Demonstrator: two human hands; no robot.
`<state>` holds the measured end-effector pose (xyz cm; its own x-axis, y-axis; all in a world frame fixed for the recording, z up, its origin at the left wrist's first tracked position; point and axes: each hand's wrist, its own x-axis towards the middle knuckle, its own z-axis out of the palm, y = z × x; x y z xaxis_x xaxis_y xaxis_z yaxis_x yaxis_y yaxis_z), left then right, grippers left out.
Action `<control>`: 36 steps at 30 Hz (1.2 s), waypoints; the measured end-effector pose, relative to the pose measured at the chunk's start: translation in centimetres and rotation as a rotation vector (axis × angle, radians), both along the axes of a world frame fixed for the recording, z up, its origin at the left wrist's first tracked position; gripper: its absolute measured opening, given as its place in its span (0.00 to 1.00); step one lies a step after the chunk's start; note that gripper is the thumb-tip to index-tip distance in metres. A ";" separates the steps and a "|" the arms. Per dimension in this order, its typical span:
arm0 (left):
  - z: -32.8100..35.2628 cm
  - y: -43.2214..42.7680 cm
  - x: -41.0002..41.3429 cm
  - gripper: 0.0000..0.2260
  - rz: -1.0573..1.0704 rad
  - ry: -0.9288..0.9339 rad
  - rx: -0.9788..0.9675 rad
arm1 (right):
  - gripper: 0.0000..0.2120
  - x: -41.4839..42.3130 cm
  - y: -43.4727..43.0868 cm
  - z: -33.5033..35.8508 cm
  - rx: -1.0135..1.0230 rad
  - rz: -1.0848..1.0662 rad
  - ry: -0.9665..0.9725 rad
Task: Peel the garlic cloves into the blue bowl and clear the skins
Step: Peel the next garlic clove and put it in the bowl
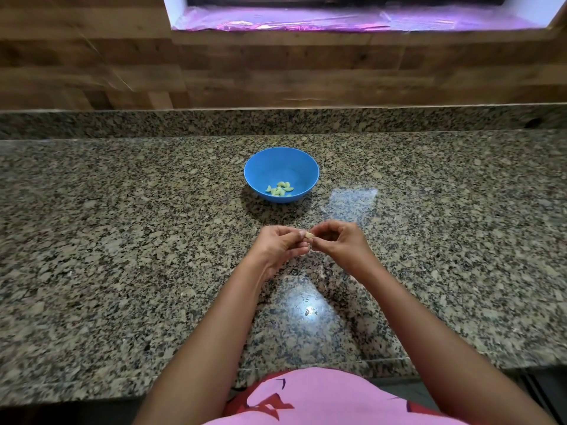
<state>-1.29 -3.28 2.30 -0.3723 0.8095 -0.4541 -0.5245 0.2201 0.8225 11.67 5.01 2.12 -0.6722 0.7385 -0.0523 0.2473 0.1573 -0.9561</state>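
The bare left forearm (211, 320) and right forearm (429, 320) reach forward from the bottom of the view and angle inward until the hands meet in the middle. The left grip (280, 244) has its fingers curled, the back of the hand facing up. The right grip (337, 242) faces it, fingers bent and thumb and forefinger turned left. Both pinch one small garlic clove (310, 235) between them.
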 end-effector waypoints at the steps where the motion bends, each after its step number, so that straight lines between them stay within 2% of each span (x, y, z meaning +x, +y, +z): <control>1: 0.0 0.1 0.0 0.05 0.002 0.020 0.000 | 0.07 0.0 0.0 0.0 0.008 0.000 -0.001; 9: -0.6 0.7 0.8 0.05 0.003 0.147 -0.064 | 0.08 0.3 -0.5 -0.6 0.017 -0.009 -0.001; 13: -0.6 0.9 0.8 0.07 0.007 0.203 -0.074 | 0.06 0.1 -0.7 -0.6 -0.158 -0.027 0.107; 16: -1.1 0.8 0.5 0.07 -0.043 0.390 -0.121 | 0.05 0.0 -1.0 -0.9 -0.328 -0.084 0.230; 19: -2.4 0.3 0.3 0.05 -0.061 0.587 -0.247 | 0.05 0.1 -0.4 -0.9 -0.523 -0.157 0.337; 22: -2.9 0.0 0.4 0.02 -0.067 0.675 -0.311 | 0.05 0.3 0.2 -1.1 -0.582 -0.156 0.328; 24: -2.6 0.1 0.5 0.04 -0.082 0.649 -0.286 | 0.04 0.4 0.1 -1.2 -0.534 -0.122 0.247; 28: -1.3 0.3 0.9 0.06 -0.071 0.428 -0.133 | 0.04 0.2 0.0 -1.5 -0.485 -0.091 0.185; 31: -1.0 0.2 0.7 0.10 -0.056 0.342 -0.094 | 0.05 0.0 -0.1 -1.5 -0.429 -0.082 0.160; 36: -1.4 0.4 0.5 0.06 0.001 0.290 -0.069 | 0.08 -0.3 -0.1 -1.1 -0.434 -0.055 0.195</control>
<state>-0.81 -2.88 0.89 -0.4950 0.7800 -0.3829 -0.2704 0.2805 0.9210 11.41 4.90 1.06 -0.6606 0.7113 -0.2401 0.0530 -0.2749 -0.9600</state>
